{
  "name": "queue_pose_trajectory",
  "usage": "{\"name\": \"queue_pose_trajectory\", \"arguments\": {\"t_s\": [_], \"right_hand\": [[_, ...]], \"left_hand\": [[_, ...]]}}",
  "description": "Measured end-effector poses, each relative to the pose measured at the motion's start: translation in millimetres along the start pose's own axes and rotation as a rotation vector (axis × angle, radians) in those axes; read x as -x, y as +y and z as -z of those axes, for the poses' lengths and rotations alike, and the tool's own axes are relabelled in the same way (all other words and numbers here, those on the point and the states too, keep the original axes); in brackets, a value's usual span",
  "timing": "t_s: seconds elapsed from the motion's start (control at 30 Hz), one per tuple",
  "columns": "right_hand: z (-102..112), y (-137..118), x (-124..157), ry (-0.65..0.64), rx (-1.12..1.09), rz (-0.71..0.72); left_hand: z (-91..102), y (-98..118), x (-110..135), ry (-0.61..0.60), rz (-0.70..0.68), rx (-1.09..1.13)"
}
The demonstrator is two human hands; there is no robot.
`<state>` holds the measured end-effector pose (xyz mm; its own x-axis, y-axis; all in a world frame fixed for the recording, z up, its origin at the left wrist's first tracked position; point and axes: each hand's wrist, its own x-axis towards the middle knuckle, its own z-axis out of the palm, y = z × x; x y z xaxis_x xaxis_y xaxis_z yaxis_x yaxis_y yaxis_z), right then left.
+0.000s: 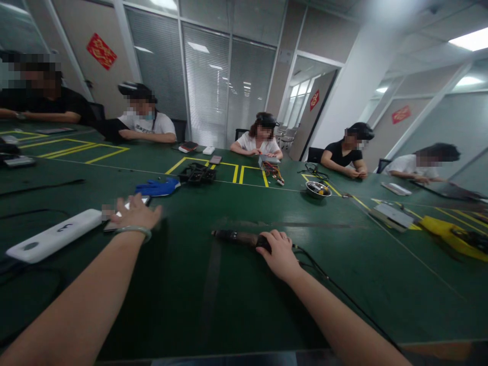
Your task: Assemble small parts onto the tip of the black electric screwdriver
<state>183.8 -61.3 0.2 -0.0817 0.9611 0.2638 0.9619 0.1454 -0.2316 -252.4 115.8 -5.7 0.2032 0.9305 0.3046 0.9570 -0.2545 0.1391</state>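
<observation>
My left hand (137,214), a bracelet on its wrist, is spread over a flat phone-like thing (110,225), mostly hidden beneath it. Motion blurs its fingers, and whether they touch the thing I cannot tell. Just left of it lies a long white rounded bar (61,235) with a dark mark on top. My right hand (280,253) wraps round the rear end of a dark corded electric screwdriver (240,237), which lies along the green table (244,300) with its narrow tip to the left. From behind that hand a black cord (324,274) trails toward the lower right.
Beyond my left hand are a blue glove (158,187) and a black frame-like part (198,174). Farther right stand a metal bowl (318,190) of small parts, a grey box (392,216) and a yellow bag (453,240). Several people sit around the far side.
</observation>
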Motion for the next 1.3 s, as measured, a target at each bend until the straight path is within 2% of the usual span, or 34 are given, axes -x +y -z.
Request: {"name": "queue_pose_trajectory", "arguments": {"t_s": [0.03,0.07,0.1,0.17,0.27,0.33,0.4,0.5,0.57,0.73,0.83,0.9,0.97,1.13,1.2,1.3], "right_hand": [[-2,-8,0,-0.003,-0.011,0.016],[-5,-15,0,-0.002,-0.02,0.029],[-9,-22,-1,0.003,-0.028,0.039],[-17,-36,-7,0.017,-0.044,0.053],[-26,-53,-23,0.017,-0.095,0.095],[-23,-59,-33,0.007,-0.143,0.123],[-13,-59,-34,0.055,-0.139,0.091],[6,-43,-10,0.18,0.004,-0.078],[11,-27,21,0.184,0.101,-0.175],[-13,9,101,0.169,0.238,-0.333],[-23,30,113,0.111,0.216,-0.517],[-21,46,102,0.071,0.198,-0.605],[-14,65,79,0.054,0.179,-0.601],[2,111,4,0.009,-0.005,-0.349],[2,118,-22,-0.004,-0.103,-0.247],[-6,108,-46,0.003,-0.154,-0.195]], "left_hand": [[4.0,18,0,0.123,0.229,-0.017],[8.5,39,0,0.191,0.315,-0.016],[12.8,62,1,0.201,0.266,0.015],[18.6,109,6,0.14,0.006,0.078],[16.8,169,16,0.06,-0.191,0.09],[11.3,197,26,-0.047,-0.293,0.122],[6.6,215,36,-0.094,-0.312,0.166],[4.9,227,51,-0.101,-0.374,0.208],[5.7,229,58,-0.138,-0.49,0.243],[4.0,231,61,-0.18,-0.547,0.226],[3.5,229,58,-0.182,-0.585,0.237],[4.6,226,56,-0.19,-0.622,0.255],[6.1,224,55,-0.205,-0.644,0.271],[7.8,223,54,-0.223,-0.645,0.257],[7.5,224,53,-0.218,-0.641,0.238],[5.9,223,53,-0.2,-0.597,0.205]]}}
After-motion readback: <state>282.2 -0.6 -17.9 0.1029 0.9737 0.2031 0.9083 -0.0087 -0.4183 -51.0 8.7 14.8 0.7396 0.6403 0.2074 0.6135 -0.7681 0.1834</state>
